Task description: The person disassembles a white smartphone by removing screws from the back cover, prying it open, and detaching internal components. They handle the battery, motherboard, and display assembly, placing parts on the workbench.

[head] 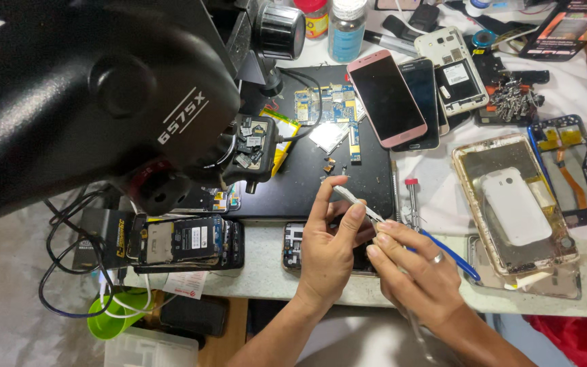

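Cluttered with phone parts, a pale worktop (266,272) fills the frame, with a black mat (307,183) at its centre. At upper left a black microscope head (83,95) looms over everything; below it black cables (69,272) loop down beside a green cup (113,319) at lower left. Just right of the cables an opened phone (185,241) lies on the table edge with its insides showing. Above the mat's middle sits a blue circuit board (327,109), and small loose bits are scattered just below it. At lower centre the left hand (327,251) is raised over a dark opened phone (293,245), thumb and forefinger closed on a thin pale strip (358,204); the strip slants from above the thumb tip down and right, passing between the fingertips of both hands. Touching it from the right, the right hand (416,272), a ring on one finger, is closed around a blue tool (453,255) whose handle sticks out to the lower right, and its fingertips meet the strip's lower end. A red-capped screwdriver (412,200) lies just above that hand. At upper centre right, a pink phone (385,95) overlaps a dark one. Farther right a gold frame (470,177) holds a white back cover (514,207), and a black frame (575,170) lies at the far right.
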